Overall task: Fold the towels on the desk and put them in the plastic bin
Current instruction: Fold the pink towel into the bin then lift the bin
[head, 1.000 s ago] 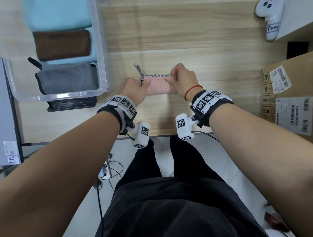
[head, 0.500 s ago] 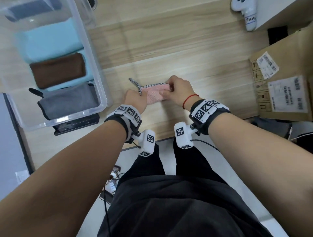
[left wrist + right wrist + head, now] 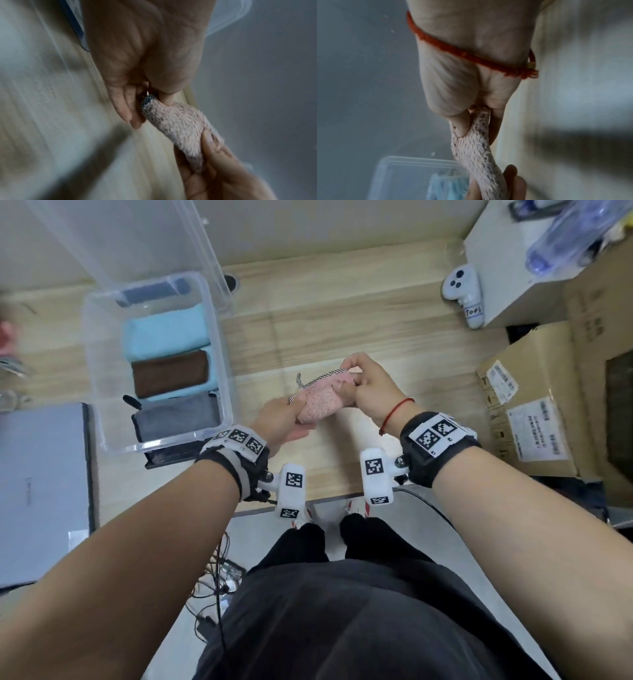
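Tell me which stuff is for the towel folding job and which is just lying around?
For the job: pink towel, held by left hand and right hand; plastic bin; blue, brown and grey towels.

Lying around: white controller, cardboard box, laptop.

Both forearms reach up from the lower corners of the head view toward mid-frame, each wrist banded with a marker-covered strap. The left hand (image 3: 281, 421) pinches one end of the pink towel (image 3: 317, 405) (thumb on top), and the right hand (image 3: 368, 386) pinches the other end, fingers curled.
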The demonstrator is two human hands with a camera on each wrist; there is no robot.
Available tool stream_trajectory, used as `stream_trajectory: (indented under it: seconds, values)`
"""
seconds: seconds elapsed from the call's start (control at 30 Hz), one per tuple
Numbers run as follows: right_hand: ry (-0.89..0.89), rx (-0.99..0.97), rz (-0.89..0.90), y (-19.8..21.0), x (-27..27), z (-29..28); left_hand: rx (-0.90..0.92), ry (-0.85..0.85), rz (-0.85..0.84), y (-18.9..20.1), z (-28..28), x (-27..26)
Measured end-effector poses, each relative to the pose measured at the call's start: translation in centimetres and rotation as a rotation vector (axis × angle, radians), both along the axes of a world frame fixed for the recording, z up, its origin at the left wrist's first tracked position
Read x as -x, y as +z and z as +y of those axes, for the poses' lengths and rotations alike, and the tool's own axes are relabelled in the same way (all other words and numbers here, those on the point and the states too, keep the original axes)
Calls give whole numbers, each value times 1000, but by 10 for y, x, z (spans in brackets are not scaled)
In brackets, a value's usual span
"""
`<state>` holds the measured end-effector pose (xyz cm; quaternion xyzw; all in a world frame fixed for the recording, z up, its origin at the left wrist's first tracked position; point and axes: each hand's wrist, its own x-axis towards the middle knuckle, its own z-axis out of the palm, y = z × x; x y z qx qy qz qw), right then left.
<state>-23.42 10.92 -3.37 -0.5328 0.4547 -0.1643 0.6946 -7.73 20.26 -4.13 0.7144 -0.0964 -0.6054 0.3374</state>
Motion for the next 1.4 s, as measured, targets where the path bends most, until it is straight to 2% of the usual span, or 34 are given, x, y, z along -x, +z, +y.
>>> stream_trajectory:
  seconds: [0.03, 0.1, 0.2, 0.33, 0.53, 0.83, 1.03, 1.27, 1.4]
  values:
    - [8, -4, -33, 11, -1, -7, 46, 84, 78, 11, -2, -1]
    - [16, 14, -78, 36, -3, -20, 132, 202, 120, 33, -6, -5]
    - [45, 83, -102, 69, -9, -36, 292, 294, 2, 73, -10, -13]
    - [91, 176, -97, 104, -28, -48, 480, 207, -202, 118, -4, -32]
    - [223, 303, -11, 127, -70, -51, 500, 153, -391, 151, 3, -82]
    - [382, 462, 163, 118, -168, -49, 364, -227, -698, 141, 3, -192]
    - [401, 467, 277, 89, -238, -53, 313, -290, -674, 117, -2, -261]
    - [453, 589, 530, 51, -297, -55, 170, -457, -824, 72, -16, -320]
    - [424, 681, 664, 34, -323, -53, 113, -546, -928, 50, -26, -328]
